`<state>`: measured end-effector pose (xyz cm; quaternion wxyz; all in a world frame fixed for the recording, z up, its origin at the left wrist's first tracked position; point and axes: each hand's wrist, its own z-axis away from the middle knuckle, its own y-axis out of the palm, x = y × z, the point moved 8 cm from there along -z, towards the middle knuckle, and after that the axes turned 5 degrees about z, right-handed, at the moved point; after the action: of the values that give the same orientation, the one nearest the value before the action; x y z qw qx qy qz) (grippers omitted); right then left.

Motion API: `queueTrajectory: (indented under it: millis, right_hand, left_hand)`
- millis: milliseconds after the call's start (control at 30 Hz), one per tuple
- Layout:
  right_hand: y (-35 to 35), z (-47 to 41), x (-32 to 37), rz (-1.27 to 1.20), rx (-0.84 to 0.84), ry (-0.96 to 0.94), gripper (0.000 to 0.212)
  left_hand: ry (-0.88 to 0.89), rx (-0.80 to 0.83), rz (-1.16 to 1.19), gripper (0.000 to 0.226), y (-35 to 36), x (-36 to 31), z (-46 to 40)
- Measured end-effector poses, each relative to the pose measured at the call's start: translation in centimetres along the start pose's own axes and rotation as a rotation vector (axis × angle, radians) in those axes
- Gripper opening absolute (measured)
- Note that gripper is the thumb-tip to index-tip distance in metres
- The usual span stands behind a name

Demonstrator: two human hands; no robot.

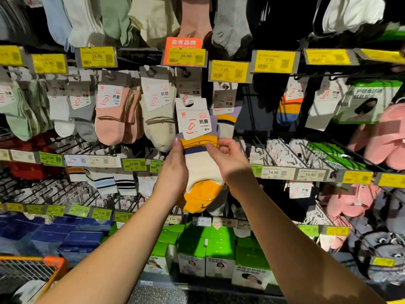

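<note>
Head view: we hold a sock pair up in front of the middle of the rack, just below the yellow 7.99 price tag. Our left hand wraps round its left edge, thumb pressed on the yellow cuff. Our right hand pinches the same cuff from the right, thumb in front and fingers curled. The pair's white card label stands above both hands. Green boxes sit on the shelf below, and an orange basket is near left.
</note>
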<state>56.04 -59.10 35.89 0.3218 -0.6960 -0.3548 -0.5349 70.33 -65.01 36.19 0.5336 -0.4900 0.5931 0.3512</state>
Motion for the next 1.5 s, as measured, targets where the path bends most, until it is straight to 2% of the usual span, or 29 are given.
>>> queueTrajectory:
  millis: [100,167,233,467,533,600,667,733,867,1033,1367,1500]
  right_hand:
    - [0.3,-0.1,0.0,-0.017,0.023,0.002,0.023]
    - [0.2,-0.1,-0.2,-0.033,0.046,0.006,0.016]
    - [0.2,0.1,-0.1,-0.033,0.059,0.013,0.017]
    - [0.1,-0.2,-0.5,-0.152,0.080,0.087,0.020]
    - [-0.2,-0.3,0.0,-0.087,0.065,0.080,0.027]
    - [-1.0,-1.0,0.5,0.008,0.028,0.045,0.023]
    - [-1.8,-2.0,0.7,0.070,-0.015,0.021,0.032]
    - [-2.6,-3.1,0.9,0.006,-0.049,0.015,0.031]
    - [-4.0,-5.5,0.6,-0.063,-0.065,0.011,0.021]
    - [-4.4,-7.6,-0.9,-0.005,-0.059,0.044,0.040]
    - [-5.3,-10.8,-0.9,0.151,-0.112,0.082,0.037]
    - [-5.4,-12.6,-1.2,0.308,-0.104,0.134,0.050]
  left_hand:
    - [-0.060,-0.040,0.024,0.064,-0.2,0.9,-0.5]
    - [-0.011,-0.033,0.006,0.047,0.0,0.4,-0.5]
    - [0.005,-0.034,0.029,0.036,-0.1,0.2,-0.5]
    - [0.005,-0.069,0.060,0.029,-0.5,0.8,-0.9]
    - [0.010,-0.067,0.058,0.025,-0.6,0.9,-1.1]
    - [0.020,-0.068,0.063,0.018,-0.6,0.6,-1.1]
    - [0.045,-0.090,0.063,0.013,-1.1,0.2,-1.3]
    - [0.071,-0.117,0.058,0.011,-1.7,-0.3,-1.4]
    - [0.101,-0.143,0.076,0.012,-2.7,-0.8,-1.6]
    - [0.105,-0.141,0.111,0.013,-2.7,-1.1,-1.5]
    - [0.090,-0.118,0.125,0.017,-1.8,-0.9,-1.5]
    - [0.090,-0.091,0.153,0.030,-1.3,-1.2,-1.3]
